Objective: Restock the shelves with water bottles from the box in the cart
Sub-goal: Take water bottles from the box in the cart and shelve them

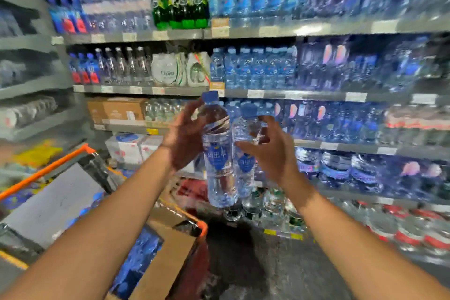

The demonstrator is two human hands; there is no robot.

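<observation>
At the shelves (pixel 292 94), I hold two clear water bottles upright and side by side, both blue-capped and blue-labelled. My left hand (pixel 185 140) is wrapped around the nearer bottle (pixel 219 153) from its left side. My right hand (pixel 272 151) cups the farther bottle (pixel 246 134) from the right with fingers spread; how firm that grasp is, I cannot tell. Below my left forearm, the open cardboard box (pixel 168 251) of blue-capped bottles sits in the orange-railed cart (pixel 48 168).
</observation>
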